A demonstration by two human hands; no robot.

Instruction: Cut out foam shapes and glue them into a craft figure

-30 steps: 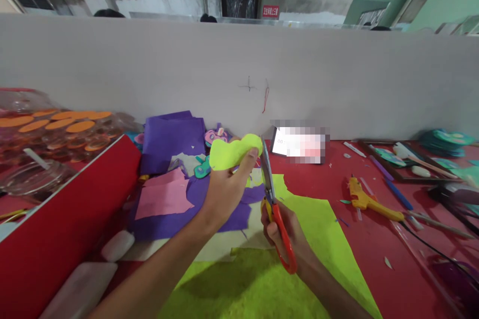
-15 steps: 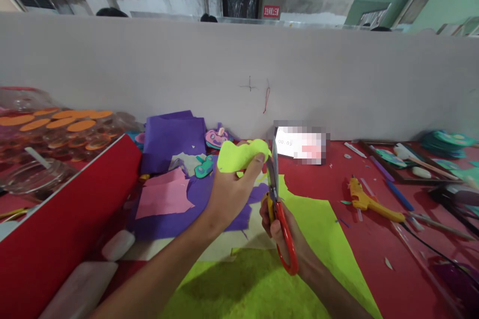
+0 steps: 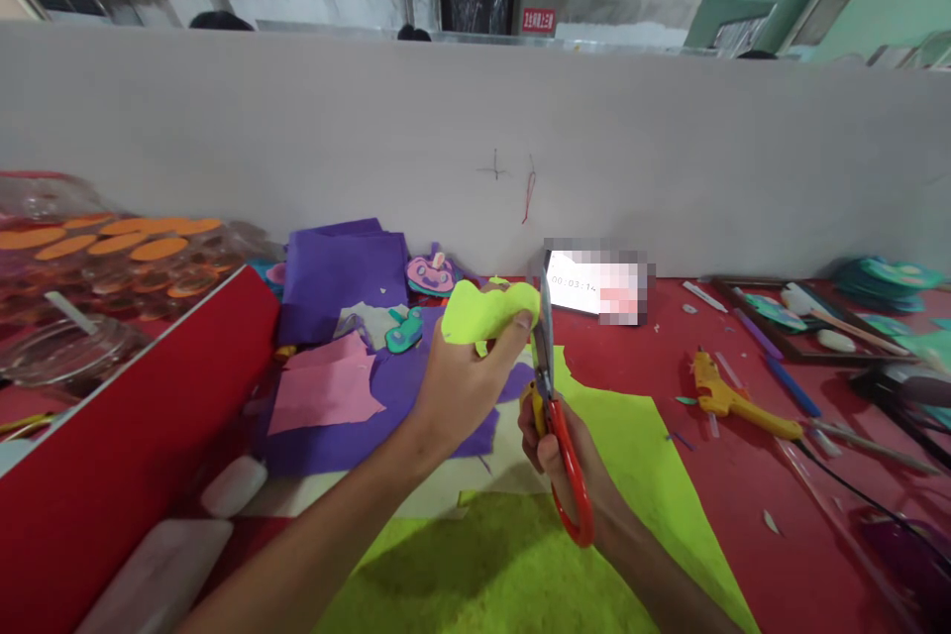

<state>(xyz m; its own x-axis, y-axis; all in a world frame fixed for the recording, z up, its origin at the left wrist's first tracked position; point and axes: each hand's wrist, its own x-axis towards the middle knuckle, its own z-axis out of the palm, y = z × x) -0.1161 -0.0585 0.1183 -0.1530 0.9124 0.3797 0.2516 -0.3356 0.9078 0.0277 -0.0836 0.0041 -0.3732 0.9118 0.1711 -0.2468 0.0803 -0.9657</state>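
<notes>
My left hand [image 3: 462, 381] is closed on a small lime-green felt piece [image 3: 486, 308], pinched between thumb and fingers and held up above the table. My right hand [image 3: 569, 461] grips red-handled scissors [image 3: 557, 426], blades pointing up and touching the right edge of the green piece. Under both hands lies a large lime-green felt sheet [image 3: 631, 456] on the red table.
Purple felt sheets [image 3: 338, 272] and pink scraps [image 3: 323, 391] lie left of centre, with small felt figures [image 3: 427, 274] behind. A red board [image 3: 126, 446] slants at left, clear containers [image 3: 89, 267] beyond. A yellow glue gun [image 3: 732, 398], a phone [image 3: 594, 285] and tools sit right. A grey partition [image 3: 475, 139] backs the table.
The left hand has carried the green piece a little right and down towards the scissor blades. The scissors have shifted slightly right and stay upright.
</notes>
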